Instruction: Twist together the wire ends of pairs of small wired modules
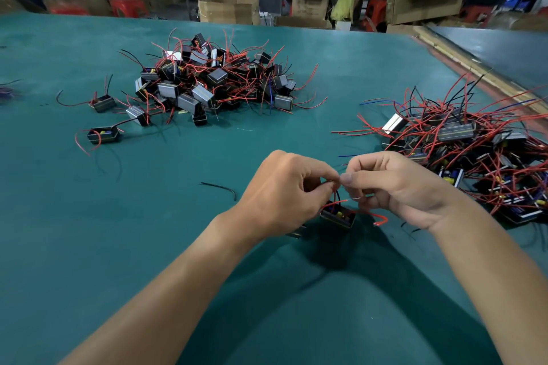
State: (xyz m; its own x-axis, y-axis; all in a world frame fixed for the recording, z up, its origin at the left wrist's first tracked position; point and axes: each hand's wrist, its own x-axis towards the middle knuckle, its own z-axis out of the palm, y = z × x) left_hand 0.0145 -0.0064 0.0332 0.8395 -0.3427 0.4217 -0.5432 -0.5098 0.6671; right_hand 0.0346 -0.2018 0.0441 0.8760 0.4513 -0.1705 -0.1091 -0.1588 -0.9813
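Observation:
A small black module (338, 217) with red and black wires hangs just above the green table (207, 246), between my two hands. My left hand (284, 190) pinches its wires from the left with thumb and forefinger. My right hand (394, 184) pinches the same wire ends from the right, fingertips touching the left hand's. A bare wire tip shows just below the pinch. A red wire end (381, 220) curls out to the right of the module. A second module's corner (296, 234) peeks out under my left hand.
A pile of loose modules (213, 83) lies at the centre back, with a few strays (103, 135) to its left. Another pile of modules (474, 151) fills the right side. A loose black wire (221, 187) lies left of my hands. Cardboard boxes and people are beyond the table.

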